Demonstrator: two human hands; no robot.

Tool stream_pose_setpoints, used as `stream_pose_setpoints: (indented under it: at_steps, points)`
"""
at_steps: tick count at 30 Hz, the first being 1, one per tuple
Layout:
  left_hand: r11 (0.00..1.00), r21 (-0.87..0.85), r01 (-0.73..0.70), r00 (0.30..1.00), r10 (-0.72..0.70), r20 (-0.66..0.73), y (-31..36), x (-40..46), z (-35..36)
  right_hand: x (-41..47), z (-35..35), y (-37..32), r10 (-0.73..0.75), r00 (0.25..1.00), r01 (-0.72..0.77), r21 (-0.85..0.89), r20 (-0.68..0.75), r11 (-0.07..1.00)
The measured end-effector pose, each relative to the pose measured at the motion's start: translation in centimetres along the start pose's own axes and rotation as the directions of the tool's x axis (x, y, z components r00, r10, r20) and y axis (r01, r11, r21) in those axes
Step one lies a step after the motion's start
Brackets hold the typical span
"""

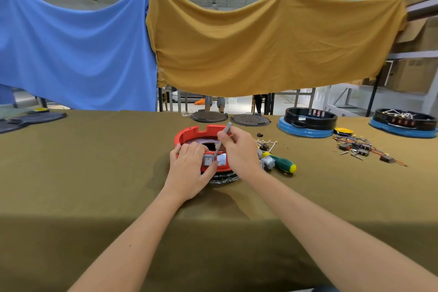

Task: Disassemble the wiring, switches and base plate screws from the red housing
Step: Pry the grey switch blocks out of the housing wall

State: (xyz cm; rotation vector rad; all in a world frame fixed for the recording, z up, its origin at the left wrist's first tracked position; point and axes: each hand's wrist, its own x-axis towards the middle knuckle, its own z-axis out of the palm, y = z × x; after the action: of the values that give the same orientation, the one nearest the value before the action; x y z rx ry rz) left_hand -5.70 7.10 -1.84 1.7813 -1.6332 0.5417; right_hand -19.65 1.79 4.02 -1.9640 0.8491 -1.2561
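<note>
A round red housing (198, 133) stands on the table in the middle of the head view. My left hand (189, 168) grips its near wall, thumb beside a grey rocker switch (208, 160) set in that wall. My right hand (239, 149) holds a thin grey tool (224, 137) like a pen, its tip down by the switch and an open slot next to it. A metal grille (225, 179) shows under the housing's near edge.
A green and yellow screwdriver (283, 163), loose grey switches (269, 161) and white wires (266, 143) lie right of the housing. Further right are coloured wires with black switches (362, 148), two black-and-blue housings (308, 123) and, behind, two dark round plates (250, 120).
</note>
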Motion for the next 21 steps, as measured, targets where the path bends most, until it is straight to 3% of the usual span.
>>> stream_pose_setpoints:
  at_steps: [8, 14, 21]
  points:
    - [1.000, -0.012, -0.002, 1.000, 0.002, -0.006, 0.2, -0.1, 0.0, 1.9, -0.8, -1.7, 0.100, 0.980, -0.087, -0.081, 0.173, 0.993]
    - [1.000, -0.017, -0.006, 1.000, 0.006, -0.014, 0.2, -0.1, -0.1, 2.6, -0.9, -2.1, 0.148, 0.964, -0.127, -0.107, 0.223, 0.986]
    - [1.000, 0.004, -0.001, 1.000, 0.001, -0.015, 0.0, -0.1, 0.1, 0.3, -0.1, -0.3, 0.004, 0.998, -0.003, -0.022, 0.064, 1.000]
